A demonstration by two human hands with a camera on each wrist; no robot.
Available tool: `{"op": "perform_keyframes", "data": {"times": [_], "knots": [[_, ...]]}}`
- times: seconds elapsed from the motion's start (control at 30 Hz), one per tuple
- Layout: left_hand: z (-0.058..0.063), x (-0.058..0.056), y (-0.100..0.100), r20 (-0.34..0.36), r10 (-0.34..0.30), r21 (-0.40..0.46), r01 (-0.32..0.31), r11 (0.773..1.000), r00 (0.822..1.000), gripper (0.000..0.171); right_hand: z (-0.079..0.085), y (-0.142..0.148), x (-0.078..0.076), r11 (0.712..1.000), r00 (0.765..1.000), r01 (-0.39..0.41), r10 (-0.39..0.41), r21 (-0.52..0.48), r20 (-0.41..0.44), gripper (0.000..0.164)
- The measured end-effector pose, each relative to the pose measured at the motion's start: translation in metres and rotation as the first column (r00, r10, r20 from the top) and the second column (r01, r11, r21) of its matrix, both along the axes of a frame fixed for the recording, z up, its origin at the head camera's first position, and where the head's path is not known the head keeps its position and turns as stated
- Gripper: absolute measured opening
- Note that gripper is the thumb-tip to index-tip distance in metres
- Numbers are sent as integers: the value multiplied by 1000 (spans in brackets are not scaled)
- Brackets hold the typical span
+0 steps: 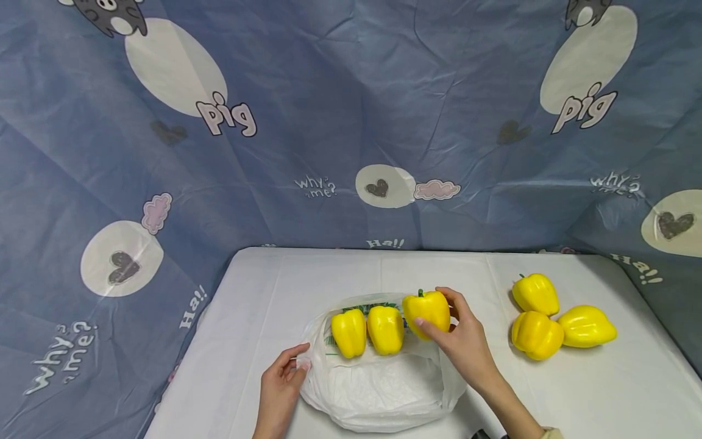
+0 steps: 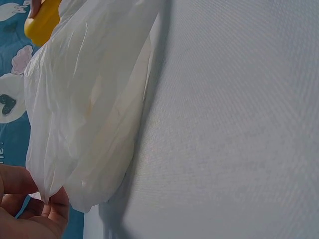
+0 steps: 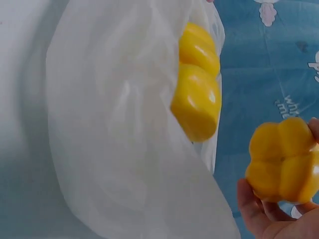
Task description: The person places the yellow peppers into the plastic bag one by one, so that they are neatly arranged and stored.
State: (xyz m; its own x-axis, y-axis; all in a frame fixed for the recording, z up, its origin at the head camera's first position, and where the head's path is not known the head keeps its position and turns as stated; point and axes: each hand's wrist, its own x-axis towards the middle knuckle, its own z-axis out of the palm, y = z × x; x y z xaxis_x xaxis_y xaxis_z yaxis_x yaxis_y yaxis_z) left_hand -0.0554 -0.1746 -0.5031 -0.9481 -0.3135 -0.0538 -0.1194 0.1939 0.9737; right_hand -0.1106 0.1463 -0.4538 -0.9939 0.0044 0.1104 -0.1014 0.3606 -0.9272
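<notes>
A white plastic bag [image 1: 384,396] lies with its mouth spread wide, green print showing inside. In it, side by side, are two yellow bell peppers, a left one [image 1: 348,333] and a right one [image 1: 386,330]. My left hand [image 1: 281,384] pinches the bag's left rim between thumb and fingers, as the left wrist view also shows at the bag's edge [image 2: 79,114]. Over the bag's right side, my right hand [image 1: 466,341] grips a third yellow bell pepper [image 1: 426,314], green stem up. The right wrist view shows the lobed underside of this pepper [image 3: 283,162].
Three more yellow bell peppers, one at the back [image 1: 535,294], one in front [image 1: 537,336] and one on its side [image 1: 588,327], sit together on the white table [image 1: 631,390] at the right. A blue printed cloth [image 1: 329,122] hangs behind. A dark object [image 1: 481,435] shows at the bottom edge.
</notes>
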Motion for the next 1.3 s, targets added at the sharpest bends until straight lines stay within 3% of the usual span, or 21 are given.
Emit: {"op": "perform_keyframes", "data": {"times": [0.6, 0.9, 1.3], "knots": [[2, 2, -2, 25, -17, 58, 15, 998, 1000, 36, -13, -11, -2, 999, 995, -7, 2, 47, 102, 77], [2, 2, -3, 27, -11, 43, 10, 999, 1000, 35, -17, -9, -3, 988, 997, 32, -42, 152, 65, 76], [2, 2, -4, 29, -14, 52, 13, 999, 999, 36, -24, -11, -8, 948, 996, 52, -73, 314, 55, 73]]}}
